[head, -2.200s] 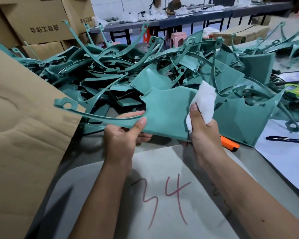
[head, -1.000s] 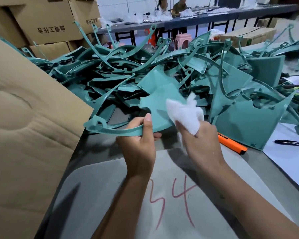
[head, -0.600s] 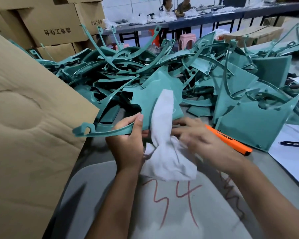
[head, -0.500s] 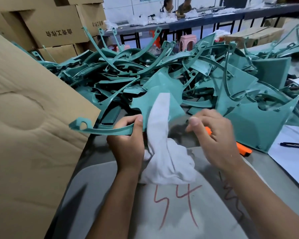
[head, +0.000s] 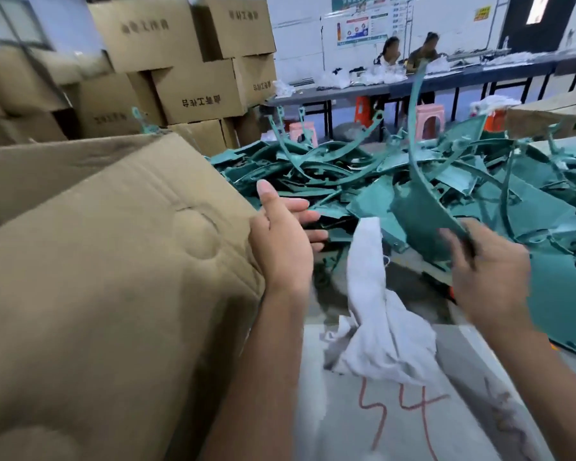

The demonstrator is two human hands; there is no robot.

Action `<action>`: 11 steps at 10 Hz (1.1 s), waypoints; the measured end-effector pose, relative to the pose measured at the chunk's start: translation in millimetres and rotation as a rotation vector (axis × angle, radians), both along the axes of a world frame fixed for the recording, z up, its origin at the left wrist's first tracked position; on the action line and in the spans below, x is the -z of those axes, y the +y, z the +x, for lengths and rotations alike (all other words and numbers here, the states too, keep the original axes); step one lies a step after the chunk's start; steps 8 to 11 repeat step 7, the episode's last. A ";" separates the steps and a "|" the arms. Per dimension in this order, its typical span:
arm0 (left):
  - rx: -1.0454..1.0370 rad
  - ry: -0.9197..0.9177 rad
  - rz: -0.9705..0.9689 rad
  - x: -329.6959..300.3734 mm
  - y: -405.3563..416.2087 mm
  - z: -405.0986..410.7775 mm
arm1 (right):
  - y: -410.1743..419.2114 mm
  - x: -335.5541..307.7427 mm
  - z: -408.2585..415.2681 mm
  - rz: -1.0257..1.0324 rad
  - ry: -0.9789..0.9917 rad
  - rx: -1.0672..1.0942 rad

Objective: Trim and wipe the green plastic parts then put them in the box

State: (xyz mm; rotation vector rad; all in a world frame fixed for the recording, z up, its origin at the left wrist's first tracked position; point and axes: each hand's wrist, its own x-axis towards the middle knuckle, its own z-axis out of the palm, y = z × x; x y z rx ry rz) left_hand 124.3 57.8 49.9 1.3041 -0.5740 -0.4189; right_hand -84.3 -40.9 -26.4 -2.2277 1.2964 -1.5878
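My right hand (head: 489,274) pinches the lower corner of a green plastic part (head: 416,214) and holds it up, its long thin arm rising above the pile. My left hand (head: 280,237) holds nothing; its fingers are straight and it lies against the edge of the big cardboard box flap (head: 113,261) at the left. The white cloth (head: 376,321) lies crumpled between my hands on the grey mat (head: 396,434), which is marked with red numbers. The inside of the box is hidden by the flap.
A large heap of green plastic parts (head: 330,174) covers the table behind my hands and to the right. Stacked brown cartons (head: 187,88) stand at the back left. Two people (head: 409,54) sit at a long table far behind.
The green part has passed from my left hand to my right, which let the cloth drop onto the mat. My left hand moved left to the box flap. The view tilted up.
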 end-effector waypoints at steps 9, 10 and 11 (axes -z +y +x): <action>0.169 -0.840 0.556 12.6 85.9 93.9 | 221.2 -263.0 291.1 0.943 -0.194 -1.264; 0.169 -0.840 0.556 12.6 85.9 93.9 | 221.2 -263.0 291.1 0.943 -0.194 -1.264; 0.169 -0.840 0.556 12.6 85.9 93.9 | 221.2 -263.0 291.1 0.943 -0.194 -1.264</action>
